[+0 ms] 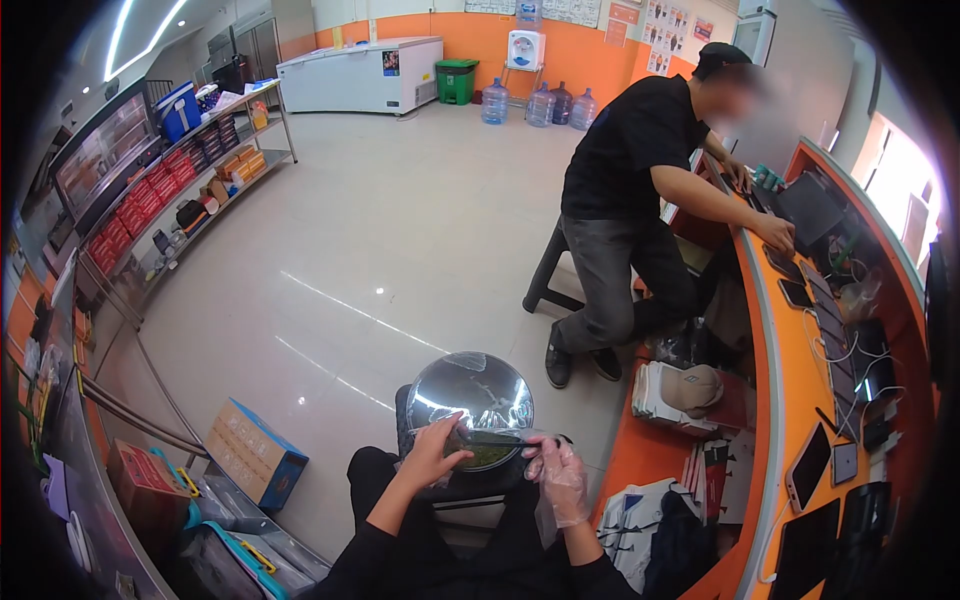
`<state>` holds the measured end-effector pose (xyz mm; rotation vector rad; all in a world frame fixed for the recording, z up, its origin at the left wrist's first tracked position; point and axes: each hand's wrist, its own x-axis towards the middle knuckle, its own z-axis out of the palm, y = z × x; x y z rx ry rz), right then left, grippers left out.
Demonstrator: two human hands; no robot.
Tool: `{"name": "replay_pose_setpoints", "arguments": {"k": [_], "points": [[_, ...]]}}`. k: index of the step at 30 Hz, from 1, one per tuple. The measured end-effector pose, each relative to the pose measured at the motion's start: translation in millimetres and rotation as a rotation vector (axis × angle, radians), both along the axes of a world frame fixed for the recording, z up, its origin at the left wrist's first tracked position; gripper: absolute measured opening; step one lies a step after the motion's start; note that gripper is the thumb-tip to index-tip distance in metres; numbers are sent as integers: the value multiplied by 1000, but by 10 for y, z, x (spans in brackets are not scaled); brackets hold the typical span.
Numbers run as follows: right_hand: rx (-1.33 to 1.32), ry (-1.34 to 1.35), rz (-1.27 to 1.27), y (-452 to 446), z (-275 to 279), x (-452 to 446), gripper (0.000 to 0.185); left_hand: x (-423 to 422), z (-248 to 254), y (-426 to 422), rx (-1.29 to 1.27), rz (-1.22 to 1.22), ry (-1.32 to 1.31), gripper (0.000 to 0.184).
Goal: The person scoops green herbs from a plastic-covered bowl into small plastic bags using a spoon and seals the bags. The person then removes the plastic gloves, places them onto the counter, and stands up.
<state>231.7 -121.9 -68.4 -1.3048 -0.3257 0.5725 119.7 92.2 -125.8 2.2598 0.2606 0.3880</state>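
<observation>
A wide, shiny round bowl [470,385] stands on a black stool between my knees, with some green stuff [487,457] low at its near side. My left hand [428,458] is bare and at the bowl's near left edge, its thumb and fingers apart. Clear plastic film shows around its fingertips; whether they touch the film I cannot tell. A loose clear plastic glove covers my right hand [560,482], at the near right of the bowl. Its fingers are closed on a thin dark stick [500,441] that reaches across the bowl towards my left hand.
At right, a person in black [630,180] leans over an orange counter [765,400] bearing phones, tablets and cables. Books and a cap [692,390] sit on the shelf below. Left are a cardboard box [252,455], clear bins [230,560] and a metal rack [200,200].
</observation>
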Motion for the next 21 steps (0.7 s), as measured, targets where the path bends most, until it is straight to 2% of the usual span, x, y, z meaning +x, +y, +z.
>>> {"name": "replay_pose_setpoints", "arguments": {"k": [4,8,12,13,16,21], "points": [[-95,-246,182,-33,206,-78,25,0,-38,-7,-20,32,-59,80],[-134,-412,206,-7,360,-201,24,9,-9,-51,-107,118,-142,74],[-89,-924,217,38,381,-191,18,10,-79,-45,-141,183,-182,66],[-153,-899,293,1,404,-245,17,11,-85,-51,-134,194,-171,65],[-202,-929,266,-17,423,-242,16,19,-109,-74,-134,225,-146,62],[-164,-1068,284,13,451,-253,17,65,-145,-95,-146,259,-94,60]]}}
